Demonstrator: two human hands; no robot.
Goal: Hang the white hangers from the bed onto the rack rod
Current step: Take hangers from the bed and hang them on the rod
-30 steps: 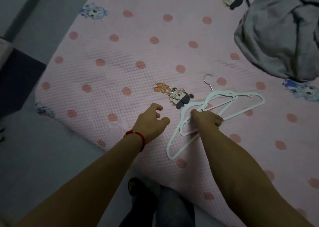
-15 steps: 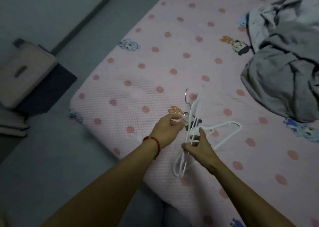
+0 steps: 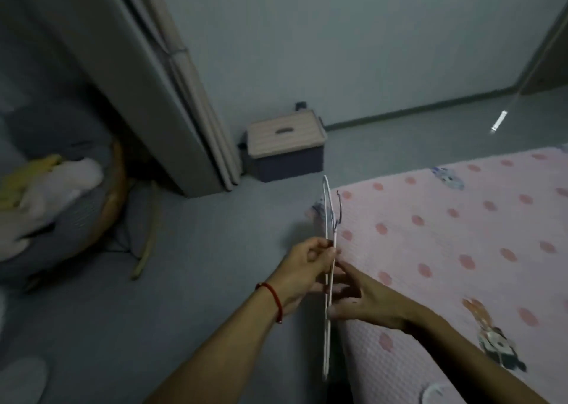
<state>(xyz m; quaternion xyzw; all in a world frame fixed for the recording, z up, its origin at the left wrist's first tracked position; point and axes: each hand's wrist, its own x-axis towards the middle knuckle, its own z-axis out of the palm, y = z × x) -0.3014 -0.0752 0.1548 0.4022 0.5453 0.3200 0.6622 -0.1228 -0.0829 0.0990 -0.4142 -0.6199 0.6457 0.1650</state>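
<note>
The white hangers (image 3: 326, 327) are held edge-on to the camera, clear of the bed (image 3: 461, 250) and just off its near corner, over the floor (image 3: 215, 250). They read as a thin upright white strip; how many are in the bundle cannot be told. A metal hook (image 3: 339, 208) projects at the top, on the bed side of the strip.

The left hand (image 3: 302, 276) is on the floor side of the hangers. Its fingers are curled, and thumb and fingertips pinch the white strip below the hook. A red bracelet (image 3: 273, 299) sits on that wrist.

The right hand (image 3: 365, 300) is on the bed side of the hangers, lower than the left hand. Its fingers are curled toward the strip and the thumb meets it, so it grips the hangers at mid-length.

The bed carries a pink cover with darker dots and cartoon figures. Beyond the bed's corner, against the wall (image 3: 368, 50), stands a dark storage box with a pale lid (image 3: 285, 136). Beside the box, further from the bed, a folded grey panel (image 3: 159, 96) leans on the wall. Well away from the bed, at the far left edge of view, lies a round cushioned seat with a pale and yellow bundle (image 3: 46, 188) on it.
</note>
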